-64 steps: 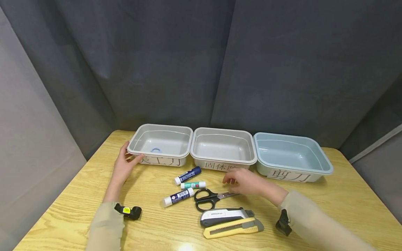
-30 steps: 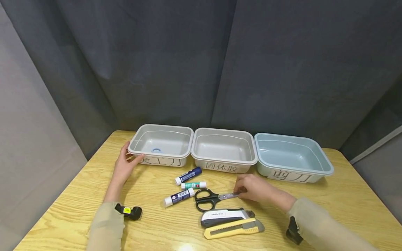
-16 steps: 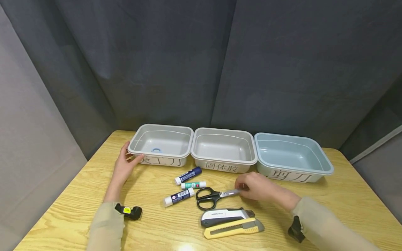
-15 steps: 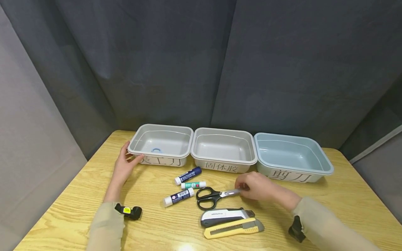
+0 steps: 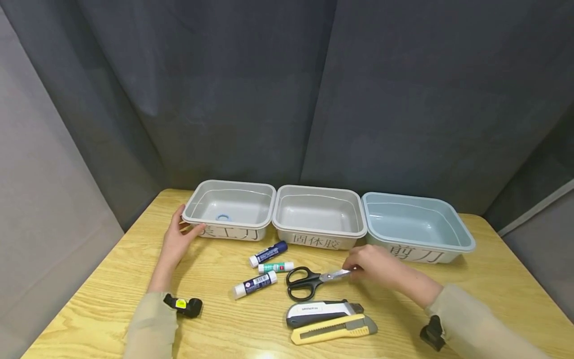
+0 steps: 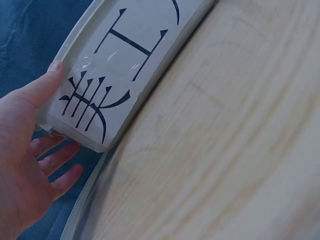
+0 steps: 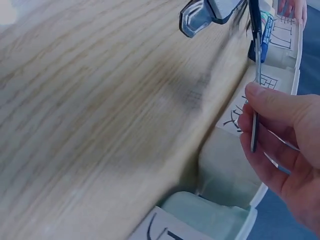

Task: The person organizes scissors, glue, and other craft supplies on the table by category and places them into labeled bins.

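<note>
In the head view my right hand pinches the blade end of a pair of black-handled scissors. The right wrist view shows the blades between thumb and fingertips, raised over the table with a shadow below. My left hand grips the near left corner of the left grey plastic bin. In the left wrist view the thumb lies on the rim of this labelled bin, with the other fingers loosely around its end.
A middle grey bin and a blue bin continue the row. Three glue sticks lie before the bins. A white-and-black utility knife and a yellow one lie nearest. A small blue ring shows inside the left bin.
My right hand first reached the scissors' blades and pinched them; the scissors have since lifted and shifted slightly right. The left hand has stayed at its bin.
</note>
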Available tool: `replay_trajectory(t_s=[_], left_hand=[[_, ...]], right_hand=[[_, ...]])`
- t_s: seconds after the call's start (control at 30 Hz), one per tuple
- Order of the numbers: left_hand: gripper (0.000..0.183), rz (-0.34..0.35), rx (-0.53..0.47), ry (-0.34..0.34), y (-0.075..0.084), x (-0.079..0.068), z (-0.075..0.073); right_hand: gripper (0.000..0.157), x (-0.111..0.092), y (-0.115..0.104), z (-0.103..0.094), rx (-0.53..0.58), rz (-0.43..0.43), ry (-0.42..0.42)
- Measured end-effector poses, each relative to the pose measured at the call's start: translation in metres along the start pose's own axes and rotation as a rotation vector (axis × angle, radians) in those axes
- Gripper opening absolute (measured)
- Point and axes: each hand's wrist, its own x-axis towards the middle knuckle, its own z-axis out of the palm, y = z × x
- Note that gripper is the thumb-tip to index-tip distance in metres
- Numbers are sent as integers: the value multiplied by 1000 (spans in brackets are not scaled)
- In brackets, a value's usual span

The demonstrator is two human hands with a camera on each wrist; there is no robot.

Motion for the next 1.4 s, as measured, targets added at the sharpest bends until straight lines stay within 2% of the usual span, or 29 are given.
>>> replay_trajectory(t_s=[0.2,0.3,0.47,0.7,0.93,1.4], left_hand=[[89,5,1,5,0,0,0],[89,-1,2,3,0,0,0],[89,-2,-4,-4,2,-1,0],[88,3,-11,0,5,-2,0],[89,-8,5,3,1,-1,0],[89,-12,6,0,1,-1,-1]], right_hand=[[14,-1,-3,-3,-100,-96,106],[13,0,-4,-5,-115,-108,124],[12,0,-5,-6,-124,-104,115],[11,2,-6,-9,-140,-125,153],[9,9,-9,-11,-158,-130,190],[6,26,-17,-17,-151,-65,189]])
